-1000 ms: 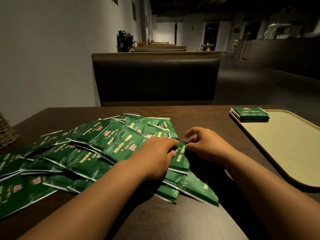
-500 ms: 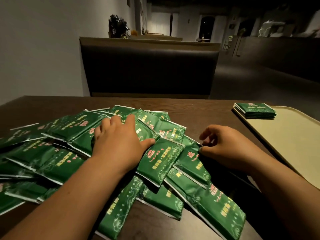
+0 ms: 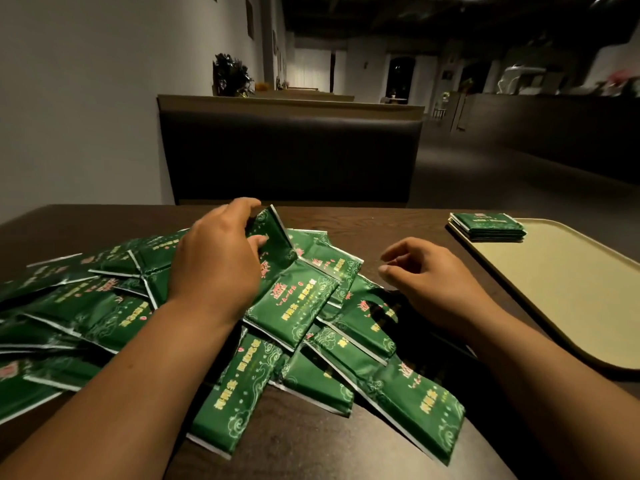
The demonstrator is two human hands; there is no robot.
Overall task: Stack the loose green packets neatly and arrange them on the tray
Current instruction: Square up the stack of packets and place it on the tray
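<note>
Several loose green packets (image 3: 298, 306) with gold and pink print lie in a messy heap across the dark table (image 3: 391, 223). My left hand (image 3: 218, 261) sits on the heap's far part and grips one packet (image 3: 273, 237), whose far end is lifted off the pile. My right hand (image 3: 429, 271) hovers at the heap's right edge with loosely curled fingers, holding nothing. A neat stack of green packets (image 3: 486, 226) rests on the far left corner of the beige tray (image 3: 568, 292) at the right.
A dark upholstered bench back (image 3: 291, 154) stands just beyond the table's far edge. A grey wall runs along the left. The tray overhangs the table's right side. Bare table shows between the heap and the tray.
My left hand has moved away from me across the heap and lifted one packet's end. My right hand has let go of the packets and drawn slightly right.
</note>
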